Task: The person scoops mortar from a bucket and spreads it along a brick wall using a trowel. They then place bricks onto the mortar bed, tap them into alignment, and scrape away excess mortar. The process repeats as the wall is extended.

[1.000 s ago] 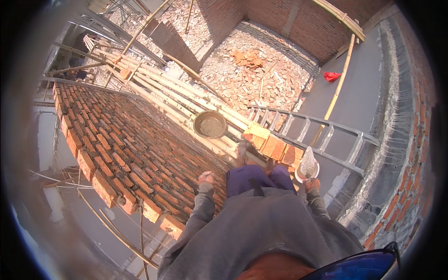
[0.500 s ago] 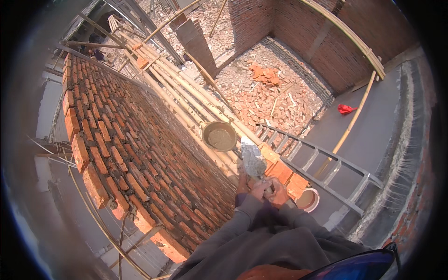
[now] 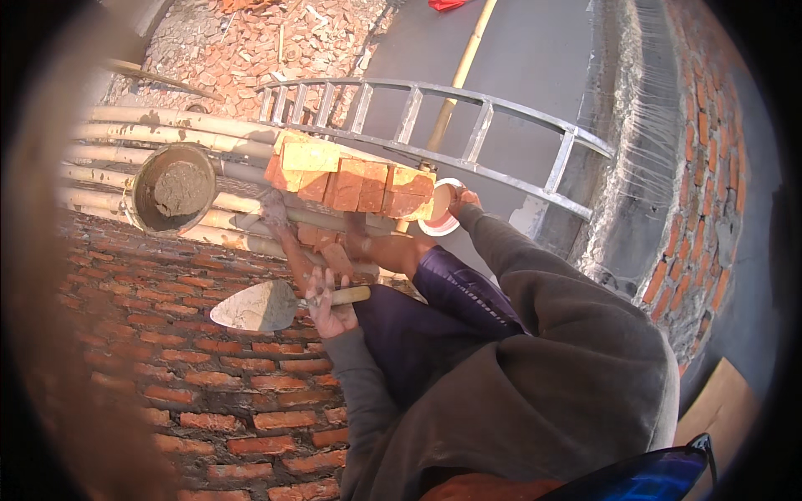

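Note:
My left hand (image 3: 327, 311) holds a trowel by its light wooden handle (image 3: 354, 295). The trowel's pointed metal blade (image 3: 257, 307), smeared with mortar, reaches left over the brick wall (image 3: 251, 392). Out to the right, my right hand (image 3: 464, 199) grips the rim of a small pale bucket (image 3: 443, 221), with part of its fingers hidden. That bucket stands at the right end of a row of stacked orange bricks (image 3: 361, 184). My bare legs and feet are on the bamboo poles between bricks and wall.
A round tub of mortar (image 3: 171, 194) rests on bamboo poles (image 3: 109, 154) at the left. Beyond the bricks lies a metal ladder (image 3: 409, 117), crossed by a bamboo pole (image 3: 459, 71). Broken brick rubble (image 3: 276, 42) covers ground below; another brick wall (image 3: 710, 167) rises at right.
The view has swung to the right. My hands, close together by the trowel before, are now apart: the left keeps the trowel, the right has reached out to the small bucket.

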A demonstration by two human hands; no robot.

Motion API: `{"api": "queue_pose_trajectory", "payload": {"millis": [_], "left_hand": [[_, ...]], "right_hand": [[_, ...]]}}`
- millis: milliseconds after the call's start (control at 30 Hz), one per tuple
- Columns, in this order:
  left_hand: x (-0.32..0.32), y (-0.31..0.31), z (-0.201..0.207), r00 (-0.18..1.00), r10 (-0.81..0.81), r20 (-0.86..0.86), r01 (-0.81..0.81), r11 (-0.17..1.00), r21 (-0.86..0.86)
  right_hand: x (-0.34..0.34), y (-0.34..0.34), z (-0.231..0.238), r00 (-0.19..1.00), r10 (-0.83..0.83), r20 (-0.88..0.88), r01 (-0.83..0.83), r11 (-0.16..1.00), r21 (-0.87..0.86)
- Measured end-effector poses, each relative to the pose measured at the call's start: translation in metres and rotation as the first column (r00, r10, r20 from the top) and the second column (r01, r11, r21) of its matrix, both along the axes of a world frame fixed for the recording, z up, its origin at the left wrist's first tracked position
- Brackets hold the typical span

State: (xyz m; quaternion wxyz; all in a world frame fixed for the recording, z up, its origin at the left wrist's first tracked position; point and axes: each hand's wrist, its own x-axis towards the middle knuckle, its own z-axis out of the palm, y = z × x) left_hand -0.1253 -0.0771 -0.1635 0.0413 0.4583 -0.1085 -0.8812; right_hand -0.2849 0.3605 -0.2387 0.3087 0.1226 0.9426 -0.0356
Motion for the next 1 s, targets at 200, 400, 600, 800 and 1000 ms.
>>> {"api": "queue_pose_trajectory", "payload": {"millis": [200, 400, 600, 800, 1000], "left_hand": [[-0.002, 0.03, -0.033, 0.995, -0.086, -0.055, 0.089, 0.995, 0.046], [-0.016, 0.041, -0.049, 0.984, -0.172, 0.044, 0.169, 0.983, 0.069], [-0.035, 0.037, -0.046, 0.987, -0.16, 0.031, 0.158, 0.984, 0.082], [-0.049, 0.022, -0.04, 0.986, -0.157, 0.051, 0.156, 0.988, 0.019], [-0.052, 0.019, -0.041, 0.976, -0.208, 0.066, 0.207, 0.978, 0.031]], "right_hand": [[-0.009, 0.046, -0.056, 0.878, -0.051, 0.475, -0.04, 0.983, 0.181], [-0.006, 0.058, -0.119, 0.899, -0.061, 0.435, -0.094, 0.94, 0.328], [-0.007, 0.062, -0.167, 0.816, 0.07, 0.574, -0.351, 0.849, 0.395], [0.0, 0.084, -0.191, 0.829, 0.032, 0.558, -0.303, 0.864, 0.401], [0.07, 0.142, -0.21, 0.81, 0.402, 0.427, -0.536, 0.803, 0.26]]}}
